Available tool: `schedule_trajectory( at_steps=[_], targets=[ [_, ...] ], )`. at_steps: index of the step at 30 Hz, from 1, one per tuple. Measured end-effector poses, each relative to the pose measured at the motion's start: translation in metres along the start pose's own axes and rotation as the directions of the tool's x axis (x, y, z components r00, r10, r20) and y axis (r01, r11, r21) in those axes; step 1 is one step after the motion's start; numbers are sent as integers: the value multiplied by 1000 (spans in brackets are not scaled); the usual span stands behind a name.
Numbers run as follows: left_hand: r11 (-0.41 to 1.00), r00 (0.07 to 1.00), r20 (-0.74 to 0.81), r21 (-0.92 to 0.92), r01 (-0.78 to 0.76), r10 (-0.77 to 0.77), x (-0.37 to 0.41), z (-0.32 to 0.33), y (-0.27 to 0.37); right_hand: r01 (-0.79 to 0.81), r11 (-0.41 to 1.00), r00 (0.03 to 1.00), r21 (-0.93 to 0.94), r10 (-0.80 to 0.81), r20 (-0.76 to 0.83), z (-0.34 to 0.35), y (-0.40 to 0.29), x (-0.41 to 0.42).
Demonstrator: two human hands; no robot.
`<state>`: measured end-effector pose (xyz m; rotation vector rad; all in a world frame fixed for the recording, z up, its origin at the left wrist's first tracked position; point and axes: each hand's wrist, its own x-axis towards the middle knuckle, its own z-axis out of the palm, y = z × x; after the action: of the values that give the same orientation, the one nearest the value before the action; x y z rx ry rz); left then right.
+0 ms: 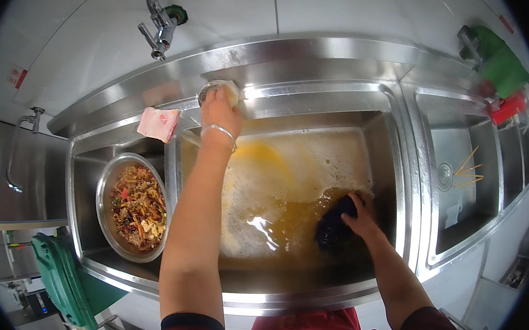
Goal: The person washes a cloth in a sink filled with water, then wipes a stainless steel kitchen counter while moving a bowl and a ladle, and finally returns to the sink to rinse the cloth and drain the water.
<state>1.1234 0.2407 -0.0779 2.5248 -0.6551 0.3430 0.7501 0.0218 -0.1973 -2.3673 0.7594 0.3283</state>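
My left hand [220,114], with a bracelet at its wrist, reaches to the back rim of the middle steel sink [402,152]. Its fingers lie on a roundish pale and grey thing [232,90], perhaps a scouring pad or wrapped bundle; whether they grip it cannot be told. A pink cloth [159,122] rests on the rim to its left. Cloudy yellowish water with foam [294,171] fills the middle sink. At its right side, my right hand [360,214] grips a wet dark blue cloth [332,225], partly under the water.
A steel bowl of food scraps [137,208] sits in the left basin. Wooden sticks [468,171] lie in the right basin. Taps [161,32] project from the wall behind. A green bin lid [60,280] stands front left; a green cloth [498,61] hangs back right.
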Motion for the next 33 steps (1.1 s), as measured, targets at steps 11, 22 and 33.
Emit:
schedule_trajectory(
  at_steps=[11,22,33],
  targets=[
    [995,995,-32,-10,98,-99,-55,-13,-16,115,993,944,33,-120,307,74,14,5],
    [-213,417,728,-600,771,-544,-290,30,58,-23,999,949,45,8,314,88,10,-2],
    [-848,393,897,-42,529,201,-327,90,85,340,917,937,210,-348,2,18,-155,-94]
  ],
)
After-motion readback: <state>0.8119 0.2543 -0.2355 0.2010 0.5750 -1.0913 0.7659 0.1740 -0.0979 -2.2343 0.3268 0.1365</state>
